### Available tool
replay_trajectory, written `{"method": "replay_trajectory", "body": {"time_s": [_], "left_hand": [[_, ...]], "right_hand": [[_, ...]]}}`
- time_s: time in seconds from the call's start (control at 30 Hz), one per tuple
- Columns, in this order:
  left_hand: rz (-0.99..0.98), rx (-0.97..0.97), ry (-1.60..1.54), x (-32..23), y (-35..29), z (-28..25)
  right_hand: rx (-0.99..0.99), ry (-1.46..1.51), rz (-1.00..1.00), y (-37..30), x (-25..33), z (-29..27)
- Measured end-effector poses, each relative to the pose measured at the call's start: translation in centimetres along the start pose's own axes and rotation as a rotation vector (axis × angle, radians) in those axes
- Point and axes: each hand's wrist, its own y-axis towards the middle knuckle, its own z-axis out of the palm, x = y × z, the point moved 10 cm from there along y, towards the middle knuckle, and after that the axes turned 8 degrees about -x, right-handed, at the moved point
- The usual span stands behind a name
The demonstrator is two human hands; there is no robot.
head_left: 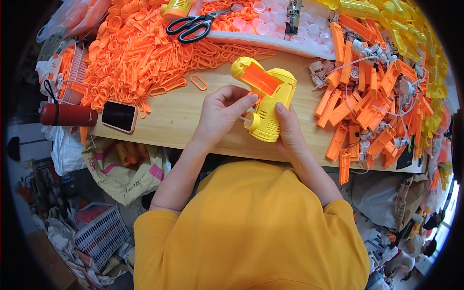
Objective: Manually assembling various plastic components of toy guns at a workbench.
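My right hand [288, 126] grips a yellow plastic toy housing [271, 116] by its right side, thumb along the outer wall. The housing is tilted over the near part of the table, and a long orange insert [261, 79] sits in its upper arm. A round yellow collar sticks out at its lower left. My left hand [224, 108] is closed in a pinch at the housing's left side, thumb and forefinger on a small orange plastic piece [254, 94]. Most of that piece is hidden by the fingers and the housing.
Orange clip-like parts [140, 58] are heaped at the far left, with black-handled scissors [193, 25] on top. A phone [119, 116] and red flask [68, 115] lie left. Wired orange assemblies [374, 101] pile up right; a white tray [270, 40] of translucent caps stands behind.
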Motion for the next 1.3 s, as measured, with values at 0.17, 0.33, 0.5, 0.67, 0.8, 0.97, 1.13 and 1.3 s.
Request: {"method": "replay_trajectory", "body": {"time_s": [0.17, 0.33, 0.5, 0.67, 0.8, 0.97, 1.13, 1.3], "left_hand": [[0.134, 0.025, 0.014, -0.7, -0.4, 0.1], [0.144, 0.032, 0.033, -1.1, -0.7, 1.3], [0.138, 0.049, 0.044, -1.2, -0.2, 1.9], [0.08, 0.085, 0.021, 0.8, 0.0, 1.9], [0.419, -0.038, 0.361, -2.7, -2.5, 1.2], [1.056, 0.092, 0.757, -11.9, -5.3, 2.9], [0.738, 0.833, 0.757, -6.5, -3.9, 6.2], [0.459, 0.578, 0.74, -3.7, -0.9, 3.3]], "right_hand": [[0.019, 0.05, 0.032, -1.1, 0.7, 1.1], [0.045, 0.072, -0.006, -1.0, 1.4, 1.0], [0.005, 0.02, 0.047, -0.5, 0.7, -0.4], [-0.043, 0.079, 0.039, -0.5, 0.3, -0.9], [-0.056, 0.057, 0.065, 0.2, 0.3, -2.1], [0.108, -0.201, 0.388, -0.4, -0.9, -0.4], [0.383, -0.34, 0.438, -1.1, -1.6, 1.8], [0.298, 0.205, 0.545, 0.0, -1.1, -0.4]]}}
